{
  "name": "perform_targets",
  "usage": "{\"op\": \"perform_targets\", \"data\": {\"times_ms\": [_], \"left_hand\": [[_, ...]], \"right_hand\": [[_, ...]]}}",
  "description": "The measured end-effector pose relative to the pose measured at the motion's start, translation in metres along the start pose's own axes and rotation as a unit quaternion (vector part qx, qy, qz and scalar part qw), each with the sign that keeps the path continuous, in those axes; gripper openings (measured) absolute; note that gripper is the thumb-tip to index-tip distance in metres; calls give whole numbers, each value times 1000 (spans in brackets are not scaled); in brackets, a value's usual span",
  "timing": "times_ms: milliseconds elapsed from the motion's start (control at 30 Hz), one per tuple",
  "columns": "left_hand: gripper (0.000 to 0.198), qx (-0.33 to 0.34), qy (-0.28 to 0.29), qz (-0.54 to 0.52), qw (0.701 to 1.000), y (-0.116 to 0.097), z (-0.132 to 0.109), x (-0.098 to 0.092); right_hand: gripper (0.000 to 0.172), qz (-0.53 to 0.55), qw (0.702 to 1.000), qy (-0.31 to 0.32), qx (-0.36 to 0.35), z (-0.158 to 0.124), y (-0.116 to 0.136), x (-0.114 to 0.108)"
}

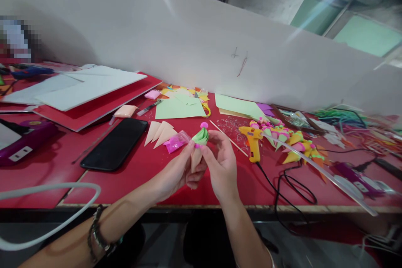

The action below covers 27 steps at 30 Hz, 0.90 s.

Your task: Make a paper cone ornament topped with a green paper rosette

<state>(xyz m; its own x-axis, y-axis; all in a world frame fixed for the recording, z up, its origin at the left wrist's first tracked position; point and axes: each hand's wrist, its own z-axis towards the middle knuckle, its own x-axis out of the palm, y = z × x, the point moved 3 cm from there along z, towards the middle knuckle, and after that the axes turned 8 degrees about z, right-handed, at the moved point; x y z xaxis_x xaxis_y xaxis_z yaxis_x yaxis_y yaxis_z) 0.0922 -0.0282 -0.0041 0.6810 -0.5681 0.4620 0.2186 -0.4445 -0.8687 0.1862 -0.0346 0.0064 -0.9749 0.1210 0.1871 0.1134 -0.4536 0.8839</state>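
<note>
Between my two hands is a small paper cone (196,158), pale peach below, with green folds and a pink ball on top. My left hand (177,169) pinches it from the left, its fingers partly behind the cone. From the right, my right hand (221,161) presses its thumb near the pink band under the green part. Just left of the hands lies a bag of bright pink clay (177,141), beside several flat peach paper cones (163,134). A thin wooden stick (228,137) lies beyond my right hand.
A black phone (115,144) lies on the left, near white boards (94,86). Right of my hands are a yellow glue gun (253,142) with a black cable and a pile of decorated cones (293,140). Green paper (179,108) and yellow scissors (206,109) lie behind.
</note>
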Motion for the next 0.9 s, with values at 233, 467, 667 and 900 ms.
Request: {"op": "perform_targets", "data": {"times_ms": [233,467,667,900], "left_hand": [[47,-2,-3,5,1000,1,-1,-1],[49,6,10,4,1000,1,0,-1],[50,0,12,9,1000,0,-1,-1],[48,0,15,-1,1000,-2,-1,0]], "right_hand": [[35,51,997,43,46,1,-2,3],[35,55,997,41,36,0,-3,3],[35,61,997,42,34,0,-3,2],[34,61,995,66,40,0,-4,2]]}}
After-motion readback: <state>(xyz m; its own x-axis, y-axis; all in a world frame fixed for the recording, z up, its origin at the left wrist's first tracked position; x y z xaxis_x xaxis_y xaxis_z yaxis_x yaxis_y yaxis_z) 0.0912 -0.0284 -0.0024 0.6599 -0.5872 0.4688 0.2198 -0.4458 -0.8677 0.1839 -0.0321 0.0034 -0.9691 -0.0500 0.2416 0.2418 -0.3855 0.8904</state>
